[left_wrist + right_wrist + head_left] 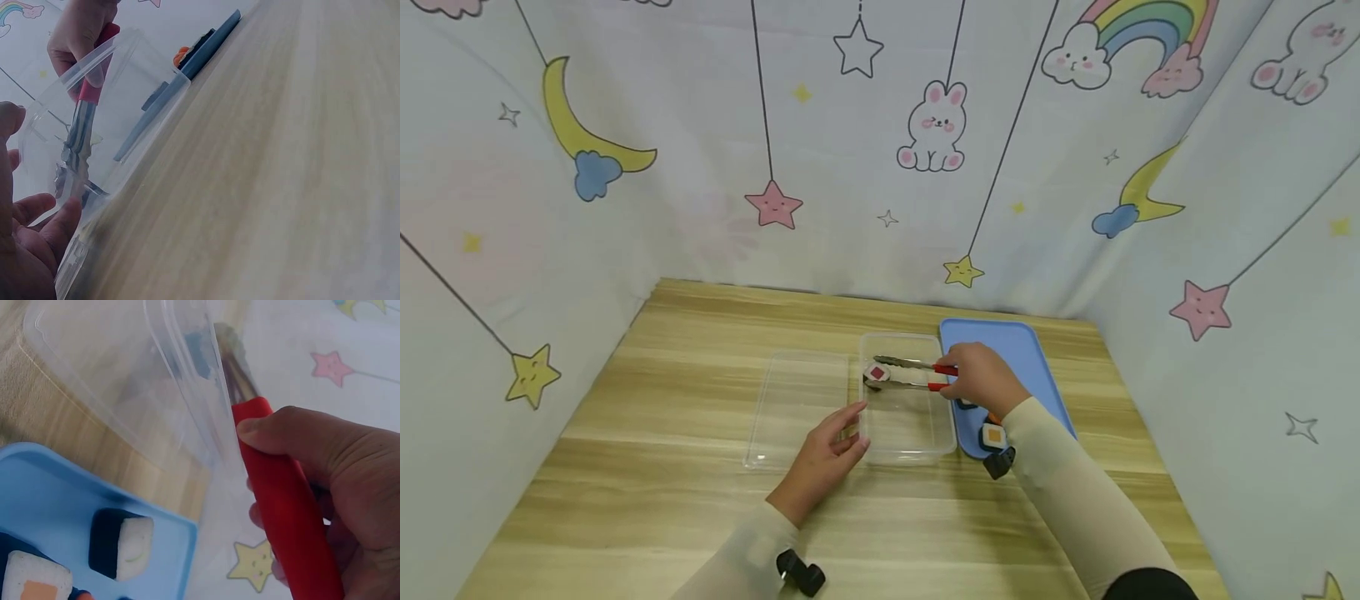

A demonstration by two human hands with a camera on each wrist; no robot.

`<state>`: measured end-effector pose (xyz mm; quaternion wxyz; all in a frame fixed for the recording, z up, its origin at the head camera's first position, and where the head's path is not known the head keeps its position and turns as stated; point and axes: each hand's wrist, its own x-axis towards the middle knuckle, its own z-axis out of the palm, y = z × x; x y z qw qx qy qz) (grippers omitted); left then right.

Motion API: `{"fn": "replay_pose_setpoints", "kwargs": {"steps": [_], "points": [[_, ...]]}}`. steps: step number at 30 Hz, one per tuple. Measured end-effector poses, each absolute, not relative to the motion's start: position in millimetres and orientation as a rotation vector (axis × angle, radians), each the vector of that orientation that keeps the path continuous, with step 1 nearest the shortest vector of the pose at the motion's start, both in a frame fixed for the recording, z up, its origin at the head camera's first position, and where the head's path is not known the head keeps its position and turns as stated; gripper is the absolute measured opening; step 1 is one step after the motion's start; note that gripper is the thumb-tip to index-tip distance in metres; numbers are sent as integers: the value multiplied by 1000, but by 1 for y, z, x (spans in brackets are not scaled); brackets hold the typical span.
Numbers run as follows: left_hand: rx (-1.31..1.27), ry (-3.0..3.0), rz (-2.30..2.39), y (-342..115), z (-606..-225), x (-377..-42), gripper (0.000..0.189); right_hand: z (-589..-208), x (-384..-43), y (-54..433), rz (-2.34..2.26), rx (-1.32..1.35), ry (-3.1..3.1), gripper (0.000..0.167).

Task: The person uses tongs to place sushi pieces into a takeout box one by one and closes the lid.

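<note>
My right hand grips red-handled metal tongs over a clear plastic box. The tongs' arms stand apart, and at their tips in the box's far left corner is a toy sushi roll with a white top and red centre. In the right wrist view the thumb lies along the red handle. My left hand is at the box's left wall, fingers extended, fingertips right at the rim. The left wrist view shows its fingers beside the see-through wall.
A blue tray stands right of the box, partly behind my right hand. On it are sushi pieces, one with an orange centre and a dark-wrapped one. A clear lid lies left of the box. A patterned curtain hangs behind the table.
</note>
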<state>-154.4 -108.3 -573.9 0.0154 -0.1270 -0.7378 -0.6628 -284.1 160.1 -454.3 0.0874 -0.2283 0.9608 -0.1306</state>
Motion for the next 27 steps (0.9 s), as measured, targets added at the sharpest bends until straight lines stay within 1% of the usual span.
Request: {"fn": "replay_pose_setpoints", "kwargs": {"steps": [7,12,16,20,27], "points": [[-403,-2281,-2069,-109,-574,-154,56,-452,-279,160,-413,-654,2855,46],[-429,-2264,-2053,-108,-577,-155,55,-449,-272,176,-559,-642,2892,49],[-447,-2268,-2034,-107,-578,-155,55,-442,-268,207,-630,-610,2963,50],[-449,-2274,-2017,-106,-577,-155,56,-441,-264,248,-635,-556,3043,49],[-412,-2311,-2006,-106,-575,-155,55,-457,-249,315,-635,-366,3078,50]]}}
